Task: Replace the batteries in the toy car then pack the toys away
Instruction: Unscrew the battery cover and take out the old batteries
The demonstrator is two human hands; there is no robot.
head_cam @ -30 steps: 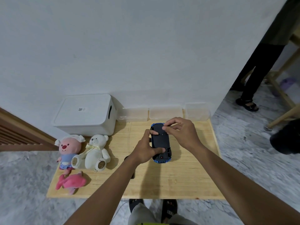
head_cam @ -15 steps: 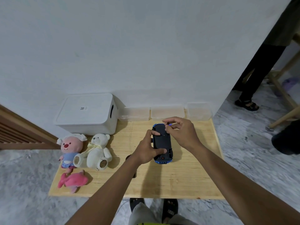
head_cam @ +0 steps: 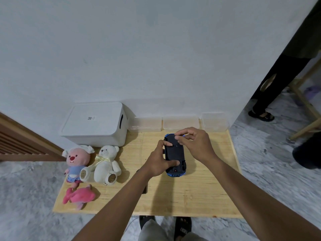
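Observation:
A blue toy car [head_cam: 174,154] lies upside down on the wooden table [head_cam: 191,197], its black underside facing up. My left hand [head_cam: 159,162] grips the car from its left side, thumb across the rear part and a finger on the front part. My right hand [head_cam: 192,142] hovers at the car's far end, its fingertips pinched together on something small that I cannot make out. Three plush toys lie at the table's left: a pink beaver-like doll [head_cam: 76,159], a white bear [head_cam: 104,164] and a pink dolphin [head_cam: 79,197].
A white lidded storage box [head_cam: 93,124] stands at the back left against the wall. Three clear plastic containers [head_cam: 180,122] line the back edge. A dark object [head_cam: 145,188] lies partly hidden under my left forearm. Another person's legs [head_cam: 271,87] stand at the right.
My right hand's fingertips have shifted slightly on the car's far end. The view has moved a little; the car and my left hand stay in place.

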